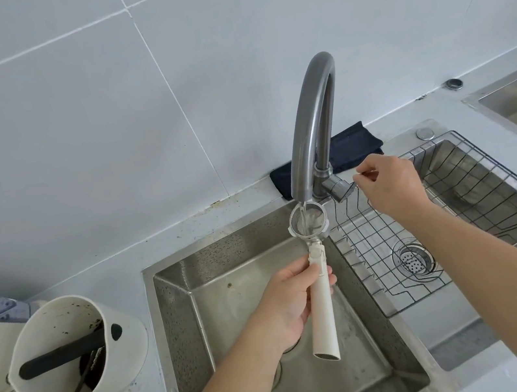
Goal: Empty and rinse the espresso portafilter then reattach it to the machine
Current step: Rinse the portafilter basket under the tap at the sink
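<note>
Wet steel is making the portafilter (312, 255) head-heavy, so your left hand (289, 303) is rightly wrapping its cream handle while your right hand (388, 182) is pinching the tap lever (355, 178).

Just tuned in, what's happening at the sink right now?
A person is rinsing the portafilter. The left hand holds it by its white handle, basket up under the faucet, and water is running into the basket. The right hand is at the faucet lever, fingers pinched on it. This all sits over the sink; a knock box stands on the counter to the left. Reattaching is not yet done.
</note>
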A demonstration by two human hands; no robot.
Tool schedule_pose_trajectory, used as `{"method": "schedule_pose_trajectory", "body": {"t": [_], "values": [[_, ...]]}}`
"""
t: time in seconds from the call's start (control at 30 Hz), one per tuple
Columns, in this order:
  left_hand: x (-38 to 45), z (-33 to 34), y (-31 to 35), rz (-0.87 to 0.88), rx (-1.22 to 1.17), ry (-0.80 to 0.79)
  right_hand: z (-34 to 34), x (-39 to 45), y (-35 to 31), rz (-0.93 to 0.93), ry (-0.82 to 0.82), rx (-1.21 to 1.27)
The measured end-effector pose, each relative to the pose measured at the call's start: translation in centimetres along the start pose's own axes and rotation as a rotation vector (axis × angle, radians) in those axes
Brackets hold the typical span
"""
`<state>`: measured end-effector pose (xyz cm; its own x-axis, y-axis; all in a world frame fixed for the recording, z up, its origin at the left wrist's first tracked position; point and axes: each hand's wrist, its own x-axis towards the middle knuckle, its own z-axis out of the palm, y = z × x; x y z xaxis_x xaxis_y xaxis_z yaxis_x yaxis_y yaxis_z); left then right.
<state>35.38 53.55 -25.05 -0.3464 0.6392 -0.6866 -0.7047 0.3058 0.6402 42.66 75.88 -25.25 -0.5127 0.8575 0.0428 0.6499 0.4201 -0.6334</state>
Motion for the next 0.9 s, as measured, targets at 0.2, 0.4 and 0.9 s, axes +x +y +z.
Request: {"method": "schedule_pose_trajectory", "body": {"t": [0.2, 0.4, 0.9], "values": [[-0.3, -0.1, -0.4, -0.029, 0.053, -0.014, 0.0, 0.0, 0.0, -0.002, 0.003, 0.002], [-1.3, -0.8, -0.3, -0.063, 0.089, 0.003, 0.1, 0.1, 0.0, 0.01, -0.001, -0.006], [-2.8, -3.9, 0.8, 0.105, 0.37, 0.134, 0.1, 0.0, 0.0, 0.028, -0.002, 0.0]]}}
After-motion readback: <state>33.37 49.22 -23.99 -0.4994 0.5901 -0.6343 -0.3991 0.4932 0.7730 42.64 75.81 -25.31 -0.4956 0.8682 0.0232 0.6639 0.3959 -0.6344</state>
